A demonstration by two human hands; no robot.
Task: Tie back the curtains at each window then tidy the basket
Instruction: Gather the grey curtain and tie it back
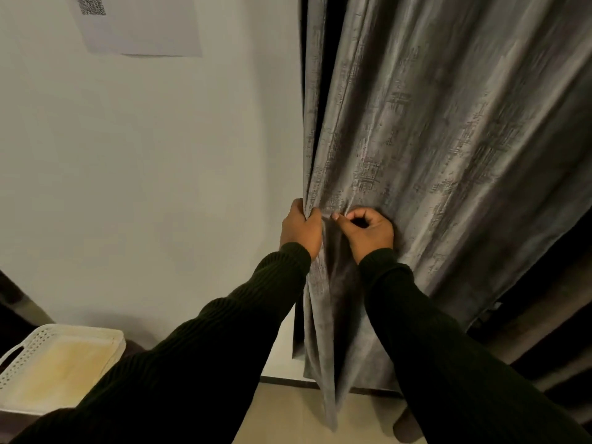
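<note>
Both arms, in dark ribbed sleeves [243, 341], are reaching forward and upward from the lower edge of the view toward the curtain [432, 149]. The left hand [299, 230] is wrapping its fingers around the curtain's left edge, clenching a gathered fold, with the back of the hand facing the camera. The right hand [368, 232] is lying just beside it against the front of the fabric, thumb and forefinger curling into a ring and pinching at a small crease; whether it is holding anything besides the cloth cannot be told.

The curtain is grey with a darker cross-hatched pattern. It is hanging on the right side of the view beside a pale wall [153, 174], its long axis running from the top of the frame to the floor [288, 408], and its folds are converging toward the two hands.

A white perforated basket [105, 334] with a handle cut-out is sitting at the lower left, well apart from the curtain, partly behind the left sleeve; a yellowish lining is showing inside it.

A sheet of paper [144, 30] is fixed to the wall at the upper left, bearing a dark square code too blurred to read.
</note>
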